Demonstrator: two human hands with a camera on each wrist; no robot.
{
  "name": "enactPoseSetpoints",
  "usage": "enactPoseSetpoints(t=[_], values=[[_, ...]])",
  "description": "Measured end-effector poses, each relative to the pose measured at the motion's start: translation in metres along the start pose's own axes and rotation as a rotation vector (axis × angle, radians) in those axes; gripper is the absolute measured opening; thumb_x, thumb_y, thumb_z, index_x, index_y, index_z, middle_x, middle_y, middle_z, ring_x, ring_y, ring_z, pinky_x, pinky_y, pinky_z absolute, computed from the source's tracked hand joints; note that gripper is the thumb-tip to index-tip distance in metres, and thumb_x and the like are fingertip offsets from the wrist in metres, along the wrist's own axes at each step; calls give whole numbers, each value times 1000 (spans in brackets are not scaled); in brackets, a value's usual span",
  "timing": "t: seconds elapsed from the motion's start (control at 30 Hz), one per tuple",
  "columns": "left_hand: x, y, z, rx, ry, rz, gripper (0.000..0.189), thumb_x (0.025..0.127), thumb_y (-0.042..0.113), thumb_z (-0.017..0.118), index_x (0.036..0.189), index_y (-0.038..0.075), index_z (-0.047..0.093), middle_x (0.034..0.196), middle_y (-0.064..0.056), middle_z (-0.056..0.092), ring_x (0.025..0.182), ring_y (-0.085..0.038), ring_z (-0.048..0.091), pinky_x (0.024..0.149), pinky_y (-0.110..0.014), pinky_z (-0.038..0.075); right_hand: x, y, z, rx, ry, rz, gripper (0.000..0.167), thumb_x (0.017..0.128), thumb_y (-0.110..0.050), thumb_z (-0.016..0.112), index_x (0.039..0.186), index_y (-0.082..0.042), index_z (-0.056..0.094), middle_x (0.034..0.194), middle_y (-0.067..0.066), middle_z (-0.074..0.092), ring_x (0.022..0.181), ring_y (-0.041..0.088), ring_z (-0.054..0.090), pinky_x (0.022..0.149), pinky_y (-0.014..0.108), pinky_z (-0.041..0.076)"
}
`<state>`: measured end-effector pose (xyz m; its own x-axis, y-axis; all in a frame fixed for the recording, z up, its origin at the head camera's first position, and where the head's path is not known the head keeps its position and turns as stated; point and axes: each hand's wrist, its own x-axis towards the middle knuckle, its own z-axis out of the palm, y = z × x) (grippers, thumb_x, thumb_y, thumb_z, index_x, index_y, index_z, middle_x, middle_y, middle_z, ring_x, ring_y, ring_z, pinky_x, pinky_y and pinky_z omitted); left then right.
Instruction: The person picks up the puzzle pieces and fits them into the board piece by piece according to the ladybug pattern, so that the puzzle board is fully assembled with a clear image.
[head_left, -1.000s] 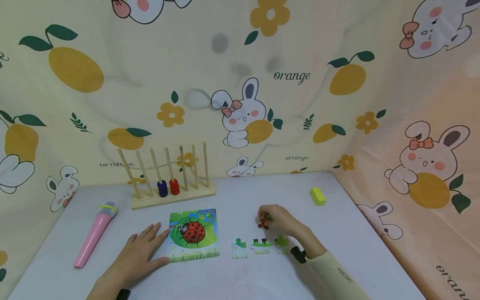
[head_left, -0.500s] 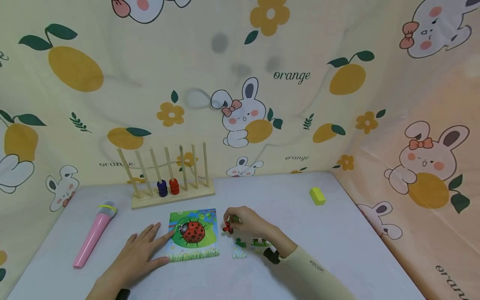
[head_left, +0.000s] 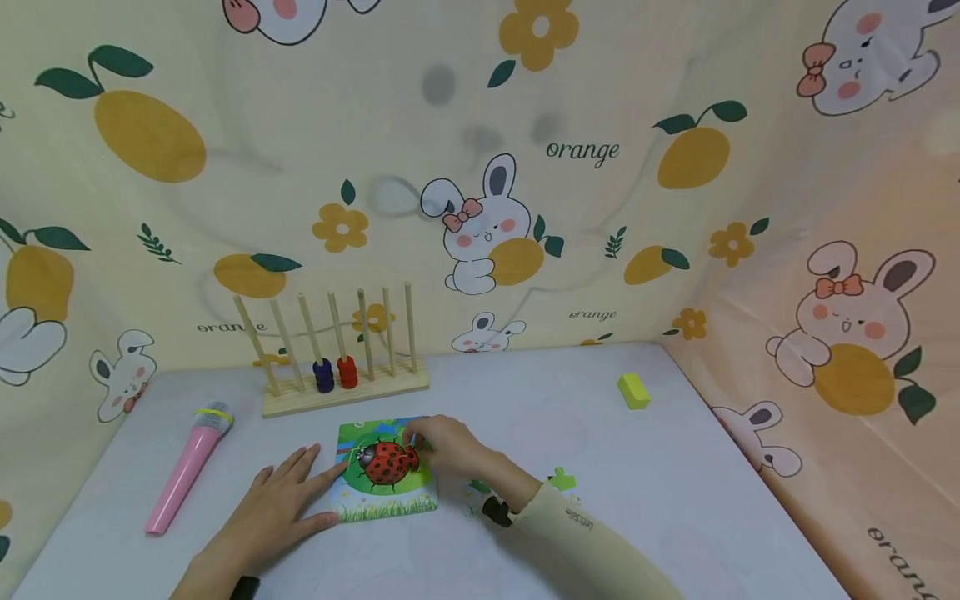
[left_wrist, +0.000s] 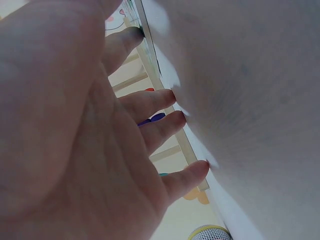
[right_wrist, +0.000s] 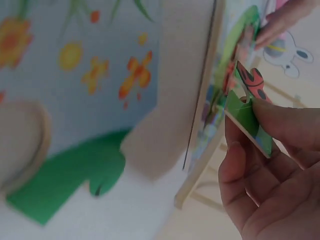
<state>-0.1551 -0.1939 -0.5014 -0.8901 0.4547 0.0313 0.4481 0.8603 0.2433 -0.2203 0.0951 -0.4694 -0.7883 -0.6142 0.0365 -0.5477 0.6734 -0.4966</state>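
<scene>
Right hand pinches piece over puzzle; left hand, flat, steadies it. Align tabs before pressing.

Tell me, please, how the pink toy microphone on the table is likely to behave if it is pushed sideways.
The pink microphone lies on its side on the table, and its body looks round and tapered, so it would probably roll, likely curving rather than going straight. It looks like smooth plastic, so probably stiff, light and slightly slippery.
</scene>
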Motion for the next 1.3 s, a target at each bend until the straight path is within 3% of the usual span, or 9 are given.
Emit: enactPoseSetpoints(t=[0.4,0.5,0.73,0.97,1.17,1.3], values=[[1,-4,4,2,27,8,74,87,71,55,144,25,56,150,-26,42,137,-48,39,97,-76,32,6,-10,16,-79,46,5,21,86,2,74,102,-12,71,84,-5,68,78,4,58,68,20,47],[1,-3,4,-3,26,3,74,87,72,55,144,25,55,150,-25,42,137,-48,38,98,-76,31,7,-11,19,-121,55,2,22,84,-3,78,102,-13,71,84,-7,67,77,3,57,64,18,45],[2,-4,4,8,17,2,75,87,74,53,144,26,55,151,-25,42,137,-48,38,98,-76,31,6,-14,20,-269,61,1,29,79,-15,86,102,-16,71,97,-7,66,90,9,56,67,18,45],[2,-3,4,10,13,1,74,87,73,53,143,26,56,150,-25,43,137,-48,39,97,-76,32,6,-16,22,-346,38,23,36,75,-23,89,106,-17,71,93,-5,56,83,8,51,62,18,43],[1,-2,3,1,7,-1,74,87,73,53,144,25,56,150,-25,42,137,-48,38,98,-76,31,6,-16,21,-395,34,27,37,76,-30,88,110,-19,76,95,-5,59,85,10,54,67,22,45],[1,-2,3,2,8,-1,74,87,72,54,144,25,56,150,-25,43,137,-48,39,97,-76,31,6,-16,21,-421,36,29,38,77,-33,88,110,-19,76,97,-4,64,94,14,60,80,33,52]])
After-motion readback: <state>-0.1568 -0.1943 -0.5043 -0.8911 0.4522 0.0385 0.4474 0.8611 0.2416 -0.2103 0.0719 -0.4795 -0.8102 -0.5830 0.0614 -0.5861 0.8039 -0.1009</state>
